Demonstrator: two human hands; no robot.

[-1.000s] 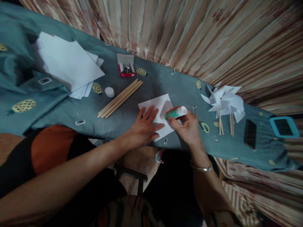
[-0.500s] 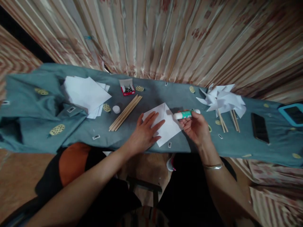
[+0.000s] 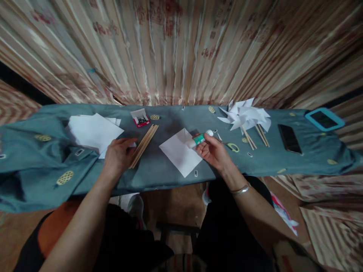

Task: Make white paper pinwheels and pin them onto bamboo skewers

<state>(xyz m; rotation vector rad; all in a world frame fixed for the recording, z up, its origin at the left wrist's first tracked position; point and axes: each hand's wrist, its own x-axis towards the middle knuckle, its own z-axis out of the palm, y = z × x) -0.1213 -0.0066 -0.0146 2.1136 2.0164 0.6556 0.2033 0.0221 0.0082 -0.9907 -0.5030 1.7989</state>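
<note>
My right hand (image 3: pixel 212 152) is closed around a white and green glue stick (image 3: pixel 199 139), which is tilted over the right corner of a square sheet of white paper (image 3: pixel 181 153). Crease lines run from the sheet's corners, and it lies flat before me. To the left, my left hand (image 3: pixel 118 155) has its fingertips closed about the small white cap (image 3: pixel 133 144), mostly hidden by the fingers. Just right of that hand lie several thin wooden sticks (image 3: pixel 145 145) in a bundle.
A stack of white paper (image 3: pixel 93 130) lies at left. Behind the sticks stands an open red box of pins (image 3: pixel 141 119). Paper pinwheels (image 3: pixel 245 115) on sticks, scissors (image 3: pixel 233 147), a dark phone (image 3: pixel 289 139) and a blue-framed tablet (image 3: pixel 324 119) are at right.
My left hand has left the paper sheet and moved left to the white cap. The glue stick, still in my right hand, now reaches over the sheet's edge. The view has shifted.
</note>
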